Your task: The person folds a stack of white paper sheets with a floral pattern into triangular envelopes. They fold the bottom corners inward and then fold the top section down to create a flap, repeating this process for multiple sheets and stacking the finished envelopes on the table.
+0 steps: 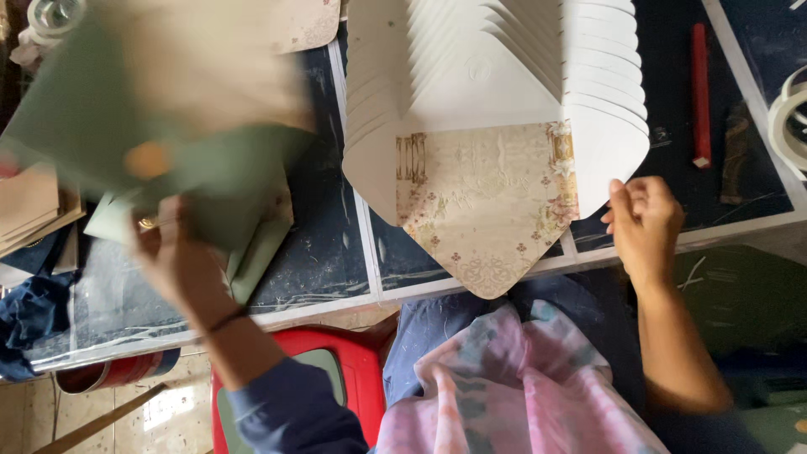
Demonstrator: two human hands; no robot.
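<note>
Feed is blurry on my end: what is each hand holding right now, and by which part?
The left hand grips a green envelope by its lower edge. The right hand holds nothing; its fingertips touch the edge of the fanned white envelopes.

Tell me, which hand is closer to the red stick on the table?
Right. The right hand rests just below-left of the red stick; the left hand is far across, holding a green envelope.
</note>
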